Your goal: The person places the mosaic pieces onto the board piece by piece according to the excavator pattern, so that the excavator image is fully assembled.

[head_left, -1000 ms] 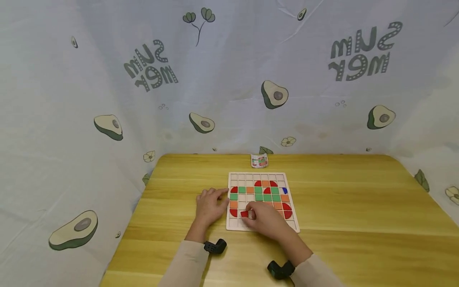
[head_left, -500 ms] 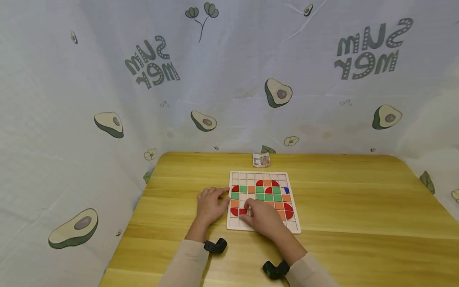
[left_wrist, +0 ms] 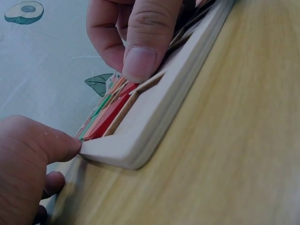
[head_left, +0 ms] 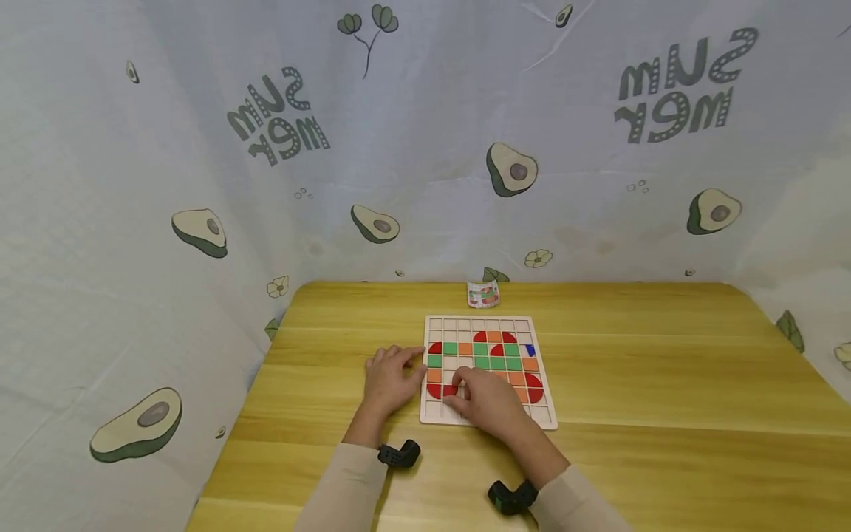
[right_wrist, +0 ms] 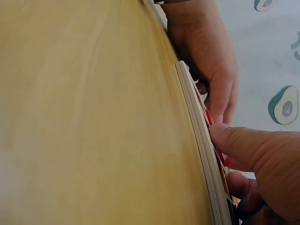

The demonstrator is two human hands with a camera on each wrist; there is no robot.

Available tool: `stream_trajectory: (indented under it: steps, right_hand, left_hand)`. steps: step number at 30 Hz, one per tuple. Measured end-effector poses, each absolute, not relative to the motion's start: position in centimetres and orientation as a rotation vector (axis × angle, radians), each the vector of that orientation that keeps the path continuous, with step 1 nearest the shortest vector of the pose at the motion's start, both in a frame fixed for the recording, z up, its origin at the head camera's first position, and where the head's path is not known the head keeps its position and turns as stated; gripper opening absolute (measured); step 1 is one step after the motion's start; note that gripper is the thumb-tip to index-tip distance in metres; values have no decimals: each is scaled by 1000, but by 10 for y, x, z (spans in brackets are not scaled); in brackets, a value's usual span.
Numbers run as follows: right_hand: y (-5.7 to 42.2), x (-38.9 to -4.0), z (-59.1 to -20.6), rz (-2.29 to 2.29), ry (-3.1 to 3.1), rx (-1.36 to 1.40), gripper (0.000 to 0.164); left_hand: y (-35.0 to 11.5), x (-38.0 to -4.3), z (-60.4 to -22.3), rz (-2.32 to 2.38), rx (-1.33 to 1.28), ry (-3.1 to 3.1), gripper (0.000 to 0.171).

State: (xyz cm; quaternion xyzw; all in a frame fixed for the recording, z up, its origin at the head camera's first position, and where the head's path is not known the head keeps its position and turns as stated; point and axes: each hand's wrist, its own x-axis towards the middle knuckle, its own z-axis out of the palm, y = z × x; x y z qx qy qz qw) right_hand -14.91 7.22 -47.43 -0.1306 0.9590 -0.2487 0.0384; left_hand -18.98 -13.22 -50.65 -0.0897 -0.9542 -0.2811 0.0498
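A square wooden grid board lies on the table with coloured tiles in many of its cells. My right hand is over its lower left part, thumb and index finger at opposite edges of a red quarter-circle tile. That tile lies flat in a cell beside another red tile. In the left wrist view the right thumb tip presses at the red piece. My left hand rests at the board's left edge, its fingers relaxed and its fingertips touching the frame. The right hand's other fingers and the cells beneath it are hidden.
A small printed pattern card lies behind the board near the table's far edge. One blue tile sits by the board's right side, near green and orange squares. A patterned cloth hangs behind the wooden table.
One second ago the right hand held the red tile raised above the board. It now lies flat in its cell, the fingers still at it. The left hand has stayed at the board's edge.
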Motion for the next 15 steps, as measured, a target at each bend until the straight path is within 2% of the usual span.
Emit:
stream_trajectory:
  steps: [9,15]
  right_hand:
    - [79,-151,-469,-937,2867,-329,27]
    - [117,-150,-456,-1006,2901,-230,32]
  left_hand:
    - [-134,-192,-503,-863,-284,-2907,39]
    - [-137,-195,-505,-890,-294,-2885,37]
